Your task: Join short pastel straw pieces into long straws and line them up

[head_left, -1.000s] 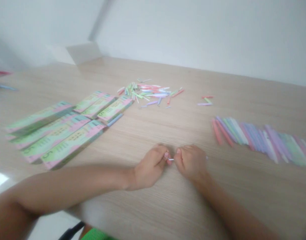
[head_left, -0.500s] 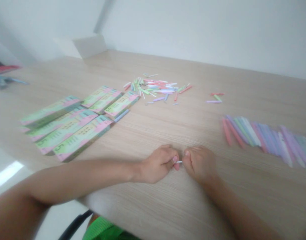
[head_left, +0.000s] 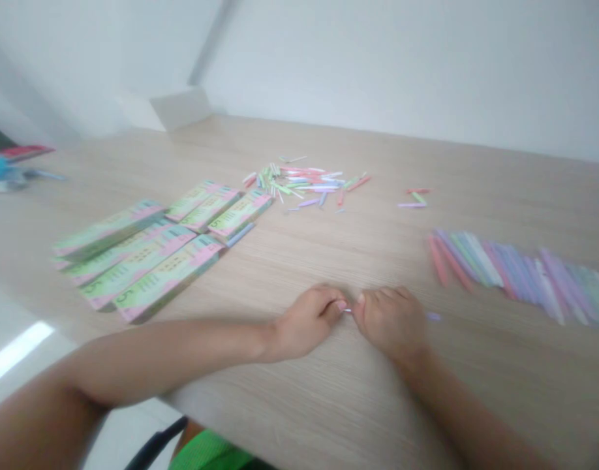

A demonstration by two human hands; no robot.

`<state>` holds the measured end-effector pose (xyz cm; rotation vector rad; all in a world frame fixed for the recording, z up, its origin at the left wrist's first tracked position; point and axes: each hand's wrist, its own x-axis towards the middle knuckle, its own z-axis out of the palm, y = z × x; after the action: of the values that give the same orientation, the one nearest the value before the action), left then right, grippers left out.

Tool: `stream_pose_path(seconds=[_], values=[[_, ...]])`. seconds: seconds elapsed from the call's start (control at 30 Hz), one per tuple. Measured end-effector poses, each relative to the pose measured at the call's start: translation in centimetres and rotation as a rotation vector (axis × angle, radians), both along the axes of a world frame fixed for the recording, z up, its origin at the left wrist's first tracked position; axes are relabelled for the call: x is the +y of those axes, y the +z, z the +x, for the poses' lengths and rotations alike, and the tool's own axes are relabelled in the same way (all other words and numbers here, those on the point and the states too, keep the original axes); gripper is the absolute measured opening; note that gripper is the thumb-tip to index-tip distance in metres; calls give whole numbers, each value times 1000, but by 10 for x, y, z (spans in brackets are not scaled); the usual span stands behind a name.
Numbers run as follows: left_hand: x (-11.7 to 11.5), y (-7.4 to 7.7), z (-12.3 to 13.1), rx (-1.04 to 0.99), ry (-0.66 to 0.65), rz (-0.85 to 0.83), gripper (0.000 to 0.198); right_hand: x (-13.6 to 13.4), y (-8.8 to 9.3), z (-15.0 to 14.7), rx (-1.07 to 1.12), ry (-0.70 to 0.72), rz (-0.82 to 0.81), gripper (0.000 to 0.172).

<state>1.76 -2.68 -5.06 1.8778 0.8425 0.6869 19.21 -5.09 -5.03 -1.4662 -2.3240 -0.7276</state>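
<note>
Close together over the front of the table, my two hands nearly touch. My left hand (head_left: 312, 321) is closed in a pinch on a thin white stick (head_left: 348, 311), of which only a short piece shows between the hands. My right hand (head_left: 391, 323) is curled shut against the stick's other end. Past its outer edge pokes the tip of a pale purple tube (head_left: 433, 316), like a pen barrel, apparently held in that fist. Fingers hide most of both pieces, and the picture is blurred.
Green and pink printed boxes (head_left: 165, 277) lie in rows at left, a blue stick (head_left: 240, 234) beside them. Behind is a pile of small coloured sticks (head_left: 309, 179); a few more (head_left: 415, 198) lie apart. Pastel tubes (head_left: 519, 271) form a row at right. A white box (head_left: 181, 109) stands behind.
Less of the white stick shows between my hands, which are slightly nearer each other. The purple tip now shows beyond my right hand. The camera view has shifted a little.
</note>
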Motion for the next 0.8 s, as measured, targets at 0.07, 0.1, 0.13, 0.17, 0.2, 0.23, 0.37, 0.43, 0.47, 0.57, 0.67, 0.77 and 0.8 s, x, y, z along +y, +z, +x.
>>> stream_pose_path(seconds=[0.07,0.1,0.13,0.17,0.2,0.23,0.37,0.43,0.47,0.57,0.67,0.77,0.8], values=[[-2,-2,2,-53,73,-85,15,-1,1,-5,-15,-62,-19,33],[-3,-3,3,-85,113,-126,17,-1,1,-7,-12,-96,-34,34],[-4,-5,4,-116,154,-157,22,-2,1,-9,-1,-132,-47,35],[-5,-6,5,-143,189,-178,28,-2,1,-11,13,-167,-57,36],[-5,-7,6,-172,217,-190,33,-3,2,-12,29,-196,-64,37],[-6,-8,7,-201,235,-195,36,-3,2,-13,48,-217,-66,37],[-7,-5,8,-205,277,-101,25,-3,1,-10,147,-200,-39,37],[-6,4,7,-162,280,76,17,-2,0,-8,248,-143,6,37],[-4,10,6,-150,269,183,18,-2,-1,-7,313,-99,32,36],[3,34,3,-124,158,500,19,-4,-2,-8,545,43,88,33],[10,62,2,-6,27,749,24,-11,-4,-12,809,93,84,32],[3,89,2,133,-52,882,36,-21,-7,-17,1071,45,58,34],[-2,97,3,160,-70,908,41,-24,-7,-18,1133,24,50,36]])
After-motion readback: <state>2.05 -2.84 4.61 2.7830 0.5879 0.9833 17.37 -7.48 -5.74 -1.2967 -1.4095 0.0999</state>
